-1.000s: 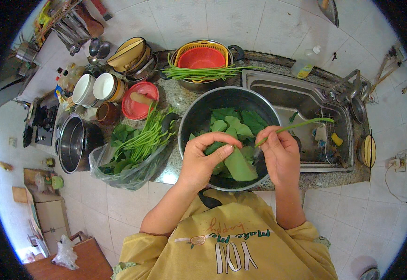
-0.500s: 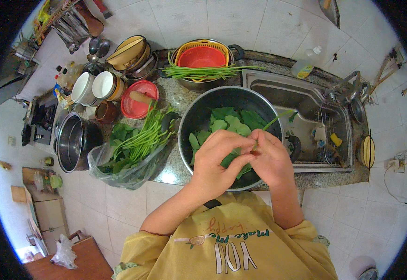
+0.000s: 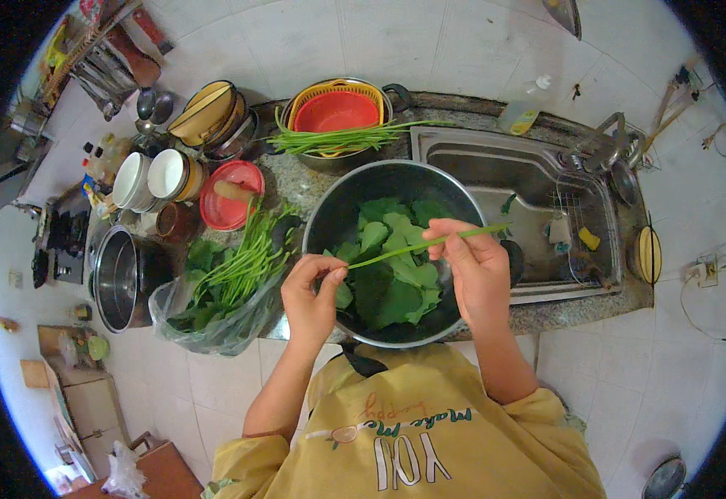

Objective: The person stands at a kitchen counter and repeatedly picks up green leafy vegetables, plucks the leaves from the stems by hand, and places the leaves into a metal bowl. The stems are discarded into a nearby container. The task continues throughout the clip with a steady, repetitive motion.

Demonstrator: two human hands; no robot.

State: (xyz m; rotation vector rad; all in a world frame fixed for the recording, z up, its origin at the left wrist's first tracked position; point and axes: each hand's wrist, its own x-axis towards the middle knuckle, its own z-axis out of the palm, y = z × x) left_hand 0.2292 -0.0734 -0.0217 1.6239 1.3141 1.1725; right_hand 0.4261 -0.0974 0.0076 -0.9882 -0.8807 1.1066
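The green stem stretches between the two hands, above the dark pot. The left hand, over the pot's 8 o'clock rim, pinches one end between thumb and forefinger. From those fingertips the stem runs out between 2 and 3 o'clock to the right hand, which hides the pot's rim between 3 and 4 o'clock. There thumb and fingers pinch it short of its far end, and the tip sticks out past the knuckles, pointing between 2 and 3 o'clock toward the steel sink.

The stem is thin, bright green and nearly straight, with no leaf on the stretch in sight. Broad, darker green leaves lie loose and overlapping in the pot beneath it, paler ones among them. More stems, some leafy, fill a clear plastic bag between 8 and 9 o'clock of the pot, and a bundle of bare stems rests across a red basin at 11 o'clock.

The stem's near tip is covered by the left thumb and forefinger, and exactly how it threads through the right fingers is hard to make out. The leaves cover the pot's floor, the greens low in the bag look hazy through the plastic, and black corners cut off the room's edges
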